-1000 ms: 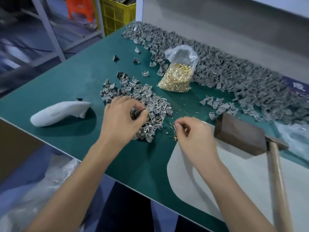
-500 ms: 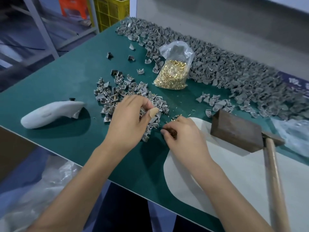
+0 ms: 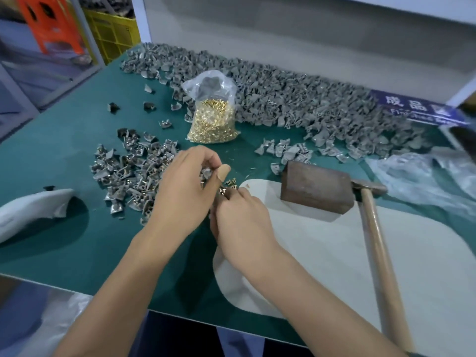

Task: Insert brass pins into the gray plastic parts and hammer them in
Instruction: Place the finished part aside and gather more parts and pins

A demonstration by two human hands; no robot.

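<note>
At the frame's centre the left hand [image 3: 185, 191] and right hand [image 3: 240, 217] meet over the green table [image 3: 67, 140]. The left hand's fingers are curled down, thumb and forefinger pinched narrowly on a gray part [image 3: 206, 173]; only a sliver of that part shows between the fingers, so which way it points and how its long axis runs cannot be made out. A tan plaster wraps the left thumb tip. The right hand is seen from the back, fingers curled under and hidden; whether it holds a pin cannot be told. Just above its knuckles lie a few loose pins [image 3: 229, 183], small and blurred, pointing every way.

Left of the hands a small pile [image 3: 128, 171] of parts with metal glints spreads over the table, partly covered by the left hand. A large heap [image 3: 296, 104] of gray parts runs along the back, from upper centre to the right. A clear bag [image 3: 211, 117] of brass pins stands before it, top half crumpled.

Right of centre a brown block [image 3: 315, 190] sits on a white mat [image 3: 360, 253]. The hammer [image 3: 377, 240] lies behind it, head half hidden by the block, handle running toward the lower right. A white object [image 3: 31, 212] is cut off at the left edge. The blue sign [image 3: 417, 110] at upper right is too blurred to read.
</note>
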